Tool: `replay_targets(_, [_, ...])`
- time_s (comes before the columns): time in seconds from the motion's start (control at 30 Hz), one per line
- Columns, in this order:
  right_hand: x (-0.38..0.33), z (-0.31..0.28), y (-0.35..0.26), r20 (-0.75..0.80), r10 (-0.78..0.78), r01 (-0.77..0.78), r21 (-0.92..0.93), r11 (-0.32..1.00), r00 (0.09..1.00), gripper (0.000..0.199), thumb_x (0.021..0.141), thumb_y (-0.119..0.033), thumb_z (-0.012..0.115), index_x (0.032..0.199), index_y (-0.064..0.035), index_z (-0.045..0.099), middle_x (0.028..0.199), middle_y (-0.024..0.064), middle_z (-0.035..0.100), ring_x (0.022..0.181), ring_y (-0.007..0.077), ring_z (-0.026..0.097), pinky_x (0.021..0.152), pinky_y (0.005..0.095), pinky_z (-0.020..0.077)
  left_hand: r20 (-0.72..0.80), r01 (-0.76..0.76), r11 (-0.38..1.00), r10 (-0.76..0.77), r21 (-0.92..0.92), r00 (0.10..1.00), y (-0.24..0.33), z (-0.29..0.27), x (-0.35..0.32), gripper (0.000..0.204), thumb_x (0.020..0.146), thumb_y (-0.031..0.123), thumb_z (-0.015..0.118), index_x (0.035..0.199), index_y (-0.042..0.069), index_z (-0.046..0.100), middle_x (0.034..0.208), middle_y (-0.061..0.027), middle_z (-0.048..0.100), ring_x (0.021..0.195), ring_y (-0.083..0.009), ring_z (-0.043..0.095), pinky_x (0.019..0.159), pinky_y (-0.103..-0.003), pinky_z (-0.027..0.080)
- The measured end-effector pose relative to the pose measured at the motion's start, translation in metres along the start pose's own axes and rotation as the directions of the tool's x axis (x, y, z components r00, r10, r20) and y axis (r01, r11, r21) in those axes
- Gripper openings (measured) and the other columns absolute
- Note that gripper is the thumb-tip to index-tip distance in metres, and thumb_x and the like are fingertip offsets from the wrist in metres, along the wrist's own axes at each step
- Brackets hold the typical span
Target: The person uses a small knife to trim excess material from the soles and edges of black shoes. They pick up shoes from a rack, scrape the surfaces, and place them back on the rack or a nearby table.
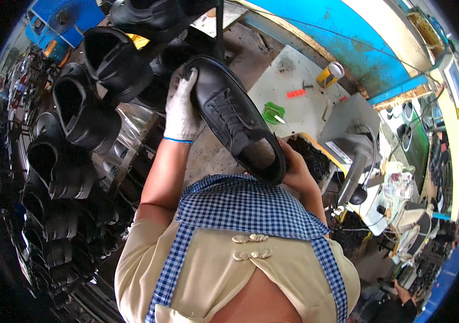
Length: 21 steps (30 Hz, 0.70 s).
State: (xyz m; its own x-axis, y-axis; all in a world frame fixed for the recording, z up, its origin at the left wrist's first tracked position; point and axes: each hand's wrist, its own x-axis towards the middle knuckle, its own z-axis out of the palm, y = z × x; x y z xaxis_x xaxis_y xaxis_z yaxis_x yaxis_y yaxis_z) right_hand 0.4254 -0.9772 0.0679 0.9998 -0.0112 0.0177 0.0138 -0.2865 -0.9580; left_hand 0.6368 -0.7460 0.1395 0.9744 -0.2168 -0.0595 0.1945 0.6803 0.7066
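One black lace-up shoe, held up in front of the person's chest, toe pointing away and up toward the rack, heel opening nearest the body.

Left hand: in a white knit glove with a blue cuff band; fingers together and curled over the toe end of the shoe, palm flat against its side.

Right hand: bare; cupped under the heel end of the shoe, fingers wrapped behind it. How tightly they press cannot be told, since the shoe hides most of them.

Rack: dark metal post directly beyond the shoe's toe. More black shoes hang on it in a column to the left of the held shoe, openings facing out.

Work table: pale grey, to the right of the shoe. On it, a green object just beside the shoe's laces, and a yellow can farther right.

Machine: grey, to the right of the shoe's heel, beyond the right hand.
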Motion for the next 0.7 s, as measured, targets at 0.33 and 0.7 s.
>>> replay_targets(0.33, [0.0,-0.009,0.0,-0.168,0.172,0.003,0.724,0.689,0.971,0.038,0.1,-0.028,0.042,0.129,-0.0048,0.048,0.107,0.0033,0.063,0.064,0.0063,0.05,0.049,0.0182,0.034,0.102,-0.121,0.897,0.085,0.426,0.991,0.009,-0.039,-0.006,0.043,0.098,0.034,0.055,0.131,0.007,0.051,0.122,-0.0083,0.056,0.114,-0.0186,0.053,0.102,-0.033,0.04])
replay_targets(0.7, [0.031,0.007,0.0,0.115,-0.016,-0.053,0.568,0.821,0.993,0.082,0.068,-0.007,0.075,0.141,0.0005,0.038,0.103,0.0101,0.064,0.05,0.0146,0.054,0.042,0.024,0.0406,-0.301,-0.062,0.988,0.102,0.142,0.948,0.045,-0.094,-0.077,0.052,0.095,0.031,0.06,0.142,0.015,0.042,0.136,-0.0076,0.053,0.123,-0.025,0.051,0.106,-0.042,0.04])
